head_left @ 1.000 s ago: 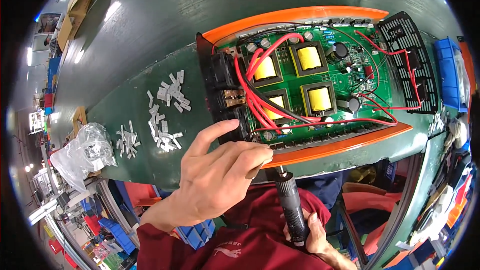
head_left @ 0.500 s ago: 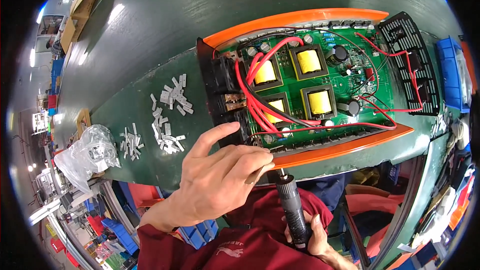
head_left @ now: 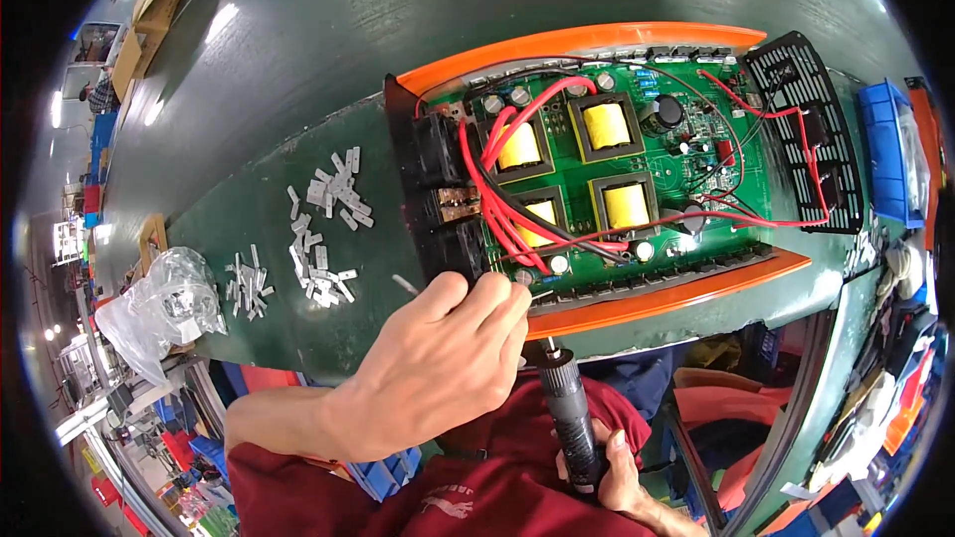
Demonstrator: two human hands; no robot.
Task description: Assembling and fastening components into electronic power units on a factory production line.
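An open electronics unit lies on the bench, with an orange side panel facing me and a green circuit board inside. My left hand is at the unit's near left corner, fingers curled and close together; its fingertips and anything in them are hidden. Below the orange panel my right hand is wrapped round a black electric screwdriver. The screwdriver points upward, its bit at the panel's near edge. Thick red wires loop over yellow-wound transformers.
Several small grey metal clips lie in loose piles left of the unit, beside a clear plastic bag. A black slotted end plate leans outward at the unit's right, with a blue bin beyond.
My left hand's index finger has drawn in from its stretched position, and the fingers now curl over the corner. The right hand keeps its hold on the screwdriver. The view has shifted slightly.
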